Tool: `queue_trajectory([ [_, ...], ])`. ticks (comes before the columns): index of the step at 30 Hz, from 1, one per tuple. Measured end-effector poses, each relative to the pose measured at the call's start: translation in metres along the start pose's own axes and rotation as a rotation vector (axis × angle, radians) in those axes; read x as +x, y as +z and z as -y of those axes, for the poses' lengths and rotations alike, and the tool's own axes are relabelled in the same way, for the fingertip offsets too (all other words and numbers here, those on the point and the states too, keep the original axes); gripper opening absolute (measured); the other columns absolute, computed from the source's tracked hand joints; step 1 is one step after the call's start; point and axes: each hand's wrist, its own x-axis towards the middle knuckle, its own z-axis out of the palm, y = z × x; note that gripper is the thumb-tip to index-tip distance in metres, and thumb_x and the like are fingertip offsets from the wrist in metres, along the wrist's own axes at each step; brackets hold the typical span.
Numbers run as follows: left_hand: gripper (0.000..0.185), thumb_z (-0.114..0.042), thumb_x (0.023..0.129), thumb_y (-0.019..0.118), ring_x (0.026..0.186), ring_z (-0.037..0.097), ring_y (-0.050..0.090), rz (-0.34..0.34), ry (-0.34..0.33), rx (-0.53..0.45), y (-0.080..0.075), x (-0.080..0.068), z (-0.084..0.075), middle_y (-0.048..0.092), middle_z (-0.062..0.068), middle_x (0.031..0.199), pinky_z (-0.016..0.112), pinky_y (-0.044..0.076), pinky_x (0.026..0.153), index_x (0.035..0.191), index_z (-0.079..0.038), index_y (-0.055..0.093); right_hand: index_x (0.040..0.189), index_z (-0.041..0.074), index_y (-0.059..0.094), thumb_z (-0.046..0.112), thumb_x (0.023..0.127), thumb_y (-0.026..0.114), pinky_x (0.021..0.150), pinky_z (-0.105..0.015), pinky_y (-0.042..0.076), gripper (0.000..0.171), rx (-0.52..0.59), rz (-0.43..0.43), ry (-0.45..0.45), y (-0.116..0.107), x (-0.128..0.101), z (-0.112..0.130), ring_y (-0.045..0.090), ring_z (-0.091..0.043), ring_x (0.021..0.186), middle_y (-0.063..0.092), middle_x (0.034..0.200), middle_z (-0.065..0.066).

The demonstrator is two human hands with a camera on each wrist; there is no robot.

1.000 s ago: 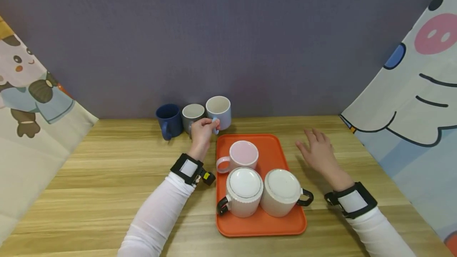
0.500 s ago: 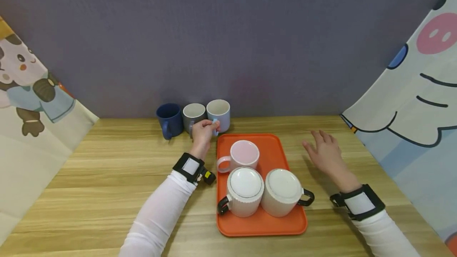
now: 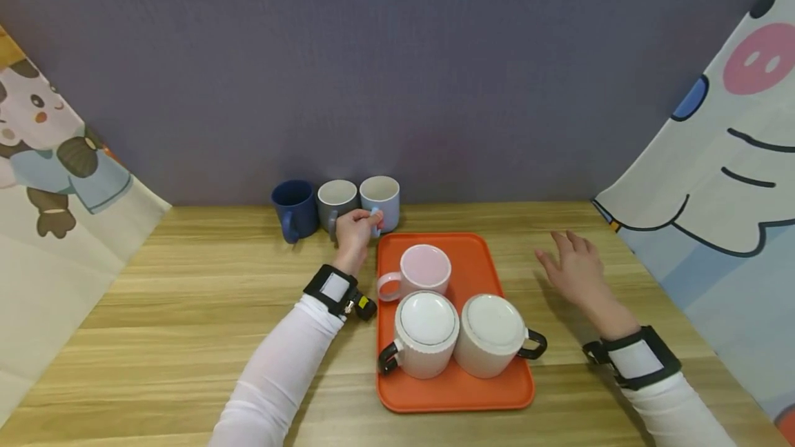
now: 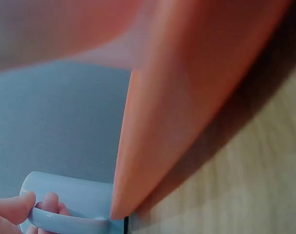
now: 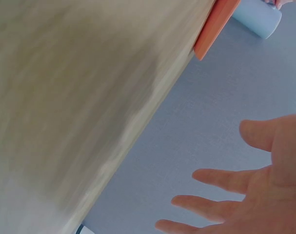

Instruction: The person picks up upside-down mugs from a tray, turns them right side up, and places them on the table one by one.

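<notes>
Fingers [image 4: 50, 203] of the left hand [image 3: 354, 234] are curled in a pinch on the handle [image 4: 72, 223] of a light blue mug [image 3: 388, 204]. That mug is upright near the far edge of the desk [image 3: 155, 295], just beyond the far left corner of an orange tray [image 3: 473, 269]. It ends a row along that edge: a grey mug [image 3: 329, 210] is just beside it, partly behind the hand, and a dark blue mug [image 3: 303, 216] stands at the row's left end.

On the tray, a pink mug [image 3: 425, 271] sits toward the left edge, its handle reaching that edge. Nearer the person, two white mugs [image 3: 427, 336] stand bottom up, side by side; one black handle [image 3: 388, 359] points to the near left corner, the other [image 3: 535, 345] juts past the right edge.

The right hand [image 3: 579, 276] is held beyond the tray's right edge, fingers spread and thumb apart. Both wrists wear black straps [image 3: 640, 357] over white sleeves [image 3: 267, 378]. A grey-purple panel [image 3: 397, 74] rises behind the desk's far edge.
</notes>
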Motion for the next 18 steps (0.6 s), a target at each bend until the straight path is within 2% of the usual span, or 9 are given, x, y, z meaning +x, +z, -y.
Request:
queue_trajectory([
  [6, 0.019, 0.003, 0.079, 0.072, 0.053, 0.01, 0.061, -0.003, -0.005, 0.015, -0.0004, 0.0012, 0.0024, 0.062, -0.001, 0.056, 0.025, 0.049, 0.058, 0.065, -0.002, 0.06, 0.132, -0.014, 0.04, 0.033, 0.099, 0.047, 0.091, -0.075, 0.025, 0.058, 0.007, -0.026, -0.017, -0.0001, -0.0008, -0.002, 0.027, -0.066, 0.119, 0.032, 0.133, -0.045],
  [12, 0.019, 0.002, 0.078, 0.073, 0.054, 0.01, 0.062, -0.005, -0.006, 0.021, -0.0008, 0.0008, 0.0047, 0.063, 0.0, 0.057, 0.026, 0.048, 0.06, 0.065, -0.003, 0.06, 0.132, -0.015, 0.039, 0.031, 0.099, 0.047, 0.094, -0.074, 0.024, 0.057, 0.002, -0.012, -0.02, -0.0025, -0.0014, -0.0016, 0.027, -0.065, 0.119, 0.031, 0.133, -0.046],
  [18, 0.016, 0.001, 0.078, 0.074, 0.056, 0.01, 0.062, 0.003, 0.009, 0.038, -0.0013, 0.0015, 0.0051, 0.063, 0.0, 0.058, 0.026, 0.048, 0.06, 0.068, -0.002, 0.061, 0.133, -0.015, 0.039, 0.032, 0.099, 0.047, 0.091, -0.076, 0.025, 0.058, 0.0, -0.001, -0.005, -0.0033, -0.001, -0.0017, 0.027, -0.066, 0.12, 0.03, 0.134, -0.046],
])
